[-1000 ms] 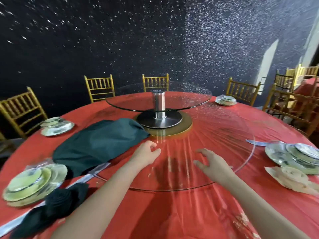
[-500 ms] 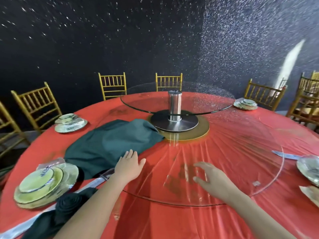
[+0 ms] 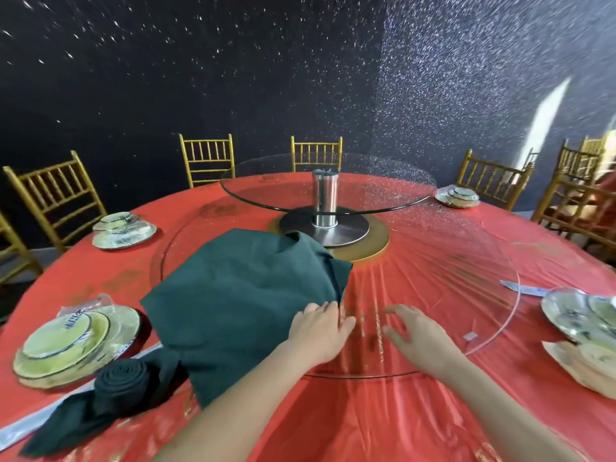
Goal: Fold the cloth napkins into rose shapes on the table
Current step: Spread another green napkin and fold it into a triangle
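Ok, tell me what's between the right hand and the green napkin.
Only the left hand, lying at the right edge of the napkin. Otherwise just the glass turntable lies between the right hand and it.

Single head-worn view, close, forward and down across the round table [image 3: 366, 428]

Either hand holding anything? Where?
Nothing gripped. Left hand lies flat on the green napkin, at its right edge; right hand open over the glass turntable.

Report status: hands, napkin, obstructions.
Left hand open, flat at edge of napkin. Right hand open over the glass. Napkin unfolded, heaped on the glass. Finished rose lies left, by a plate.
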A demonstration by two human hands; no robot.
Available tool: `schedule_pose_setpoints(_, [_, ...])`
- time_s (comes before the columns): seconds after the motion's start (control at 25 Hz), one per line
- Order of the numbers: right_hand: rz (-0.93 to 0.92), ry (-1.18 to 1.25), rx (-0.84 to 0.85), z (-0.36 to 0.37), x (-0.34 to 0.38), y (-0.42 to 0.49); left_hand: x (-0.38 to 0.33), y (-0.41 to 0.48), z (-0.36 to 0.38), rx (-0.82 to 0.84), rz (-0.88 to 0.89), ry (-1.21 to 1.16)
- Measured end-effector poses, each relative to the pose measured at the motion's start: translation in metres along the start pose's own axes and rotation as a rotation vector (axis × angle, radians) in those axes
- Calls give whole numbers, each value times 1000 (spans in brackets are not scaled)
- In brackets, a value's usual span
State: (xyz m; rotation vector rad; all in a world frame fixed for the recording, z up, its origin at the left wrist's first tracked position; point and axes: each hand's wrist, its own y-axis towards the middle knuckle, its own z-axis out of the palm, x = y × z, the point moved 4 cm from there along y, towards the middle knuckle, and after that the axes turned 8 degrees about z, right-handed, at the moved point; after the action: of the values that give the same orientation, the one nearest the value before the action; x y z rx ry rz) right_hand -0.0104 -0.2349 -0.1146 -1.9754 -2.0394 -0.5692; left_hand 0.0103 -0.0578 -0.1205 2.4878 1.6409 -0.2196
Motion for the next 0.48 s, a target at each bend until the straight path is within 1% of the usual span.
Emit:
schedule_pose_setpoints(0.16, [71, 40, -19, -17, -18, -9, -44, -5, 4, 58, 102, -260])
schedule_pose_setpoints(0.24, [74, 49, -20, -20, -21, -12, -54, -10, 5, 57, 157, -314])
schedule_pose_setpoints(0.28, [69, 50, -20, -19, -21, -13, -53, -14, 5, 46, 171, -287])
schedule_pose_setpoints(0.36, [44, 55, -17, -16, -16, -14, -39, -22, 1, -27, 138, -124])
schedule_pose_setpoints(0.4, [22, 51, -11, -12, -10, -15, -27, -26, 0, -58, 76, -40])
schedule_pose_setpoints(0.48, [-47, 34, 0, -1, 5, -14, -1, -40, 0, -18, -101, 42])
